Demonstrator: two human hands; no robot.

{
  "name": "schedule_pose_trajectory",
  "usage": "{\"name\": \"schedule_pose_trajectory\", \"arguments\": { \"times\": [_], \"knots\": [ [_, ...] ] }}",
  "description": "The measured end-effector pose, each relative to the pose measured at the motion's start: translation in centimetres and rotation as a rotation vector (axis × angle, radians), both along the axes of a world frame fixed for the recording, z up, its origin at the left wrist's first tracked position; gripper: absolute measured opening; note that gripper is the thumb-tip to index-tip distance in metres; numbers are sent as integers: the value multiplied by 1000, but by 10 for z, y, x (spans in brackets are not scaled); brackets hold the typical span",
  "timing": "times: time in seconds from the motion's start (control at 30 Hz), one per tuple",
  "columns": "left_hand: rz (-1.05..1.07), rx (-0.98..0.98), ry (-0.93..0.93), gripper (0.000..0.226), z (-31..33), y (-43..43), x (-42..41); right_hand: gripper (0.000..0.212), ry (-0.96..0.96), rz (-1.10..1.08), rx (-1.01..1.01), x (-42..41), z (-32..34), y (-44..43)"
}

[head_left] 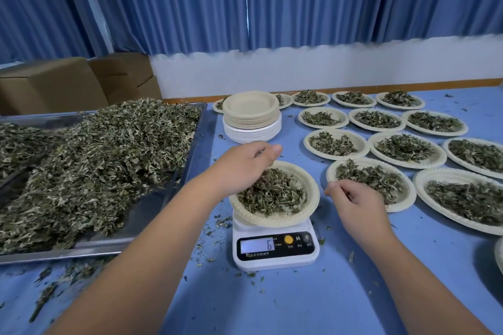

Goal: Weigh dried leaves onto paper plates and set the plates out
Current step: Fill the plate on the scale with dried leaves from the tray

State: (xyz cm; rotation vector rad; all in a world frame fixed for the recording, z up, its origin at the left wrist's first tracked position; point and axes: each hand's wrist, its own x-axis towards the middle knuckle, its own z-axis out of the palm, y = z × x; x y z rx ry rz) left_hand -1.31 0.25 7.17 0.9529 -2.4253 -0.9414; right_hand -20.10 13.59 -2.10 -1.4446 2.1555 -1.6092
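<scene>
Head view: paper plate of dried leaves sits on white scale, display reads 6. Left hand is over the plate's far-left rim and hides it, fingers bent down into the leaves; can't tell if they pinch any. Right hand is just beside the right rim, fingers loosely curled, nothing seen in them. Metal tray with leaf heap at left. Stack of empty plates behind scale. Filled plates in rows at right. Crumbs on blue table.
</scene>
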Motion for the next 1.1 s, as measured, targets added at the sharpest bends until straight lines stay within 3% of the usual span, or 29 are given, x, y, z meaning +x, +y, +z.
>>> {"name": "schedule_pose_trajectory", "arguments": {
  "times": [0.17,0.33,0.47,0.73,1.1],
  "knots": [
    [81,48,218,51,-3,2,17,32,-12,0,9,0,-1,0],
    [204,-37,366,19,-15,-3,42,32,24,-8,16,1,-1,-1],
    [330,-83,397,21,-42,-9,58,31,11,-4,20,0,-2,0],
    [380,-228,243,14,-66,-12,67,27,21,-6,4,1,0,1],
    [413,-182,197,12,-74,0,61,24,-5,8,49,1,-3,1]
  ]
}}
